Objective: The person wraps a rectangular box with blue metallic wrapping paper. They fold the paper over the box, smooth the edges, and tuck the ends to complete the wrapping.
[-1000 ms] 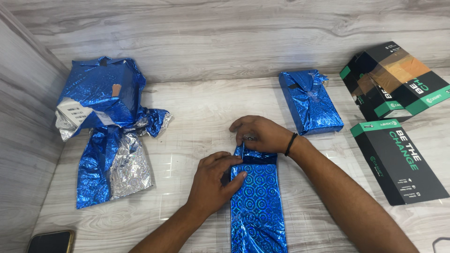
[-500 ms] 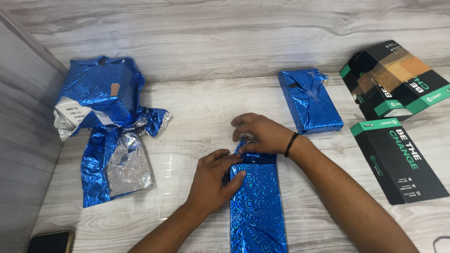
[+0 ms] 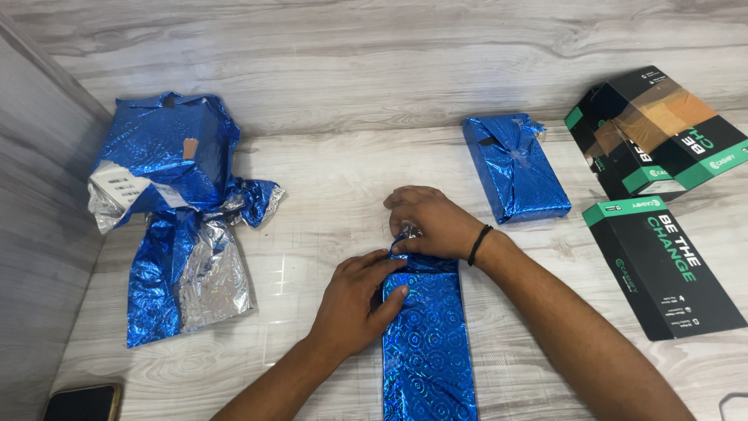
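Long flat box (image 3: 427, 343) in shiny blue foil lies lengthwise, far end unfolded.

Bare table (image 3: 327, 195) lies open between the crumpled foil heap (image 3: 175, 210) on the left and the wrapped box (image 3: 516, 168) and black cartons (image 3: 662, 195) on the right.
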